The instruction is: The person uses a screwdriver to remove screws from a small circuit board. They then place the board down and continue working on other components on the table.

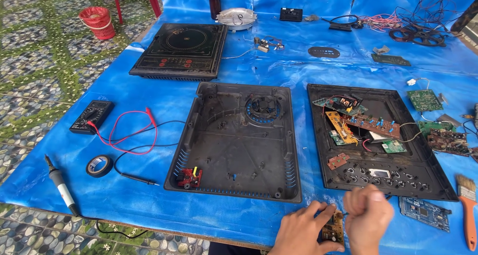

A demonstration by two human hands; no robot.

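My left hand grips a small brown circuit board at the near edge of the blue-covered table. My right hand is curled into a fist just right of the board, pinching something thin and dark whose tip touches the board's top; what it is I cannot tell. Just beyond my hands lie two opened black cooker shells: an empty base with a fan and a top cover holding several loose circuit boards.
An intact black induction cooker sits at the back left. A multimeter with red and black leads, a tape roll and a soldering iron lie at left. A blue board and a paintbrush lie at right.
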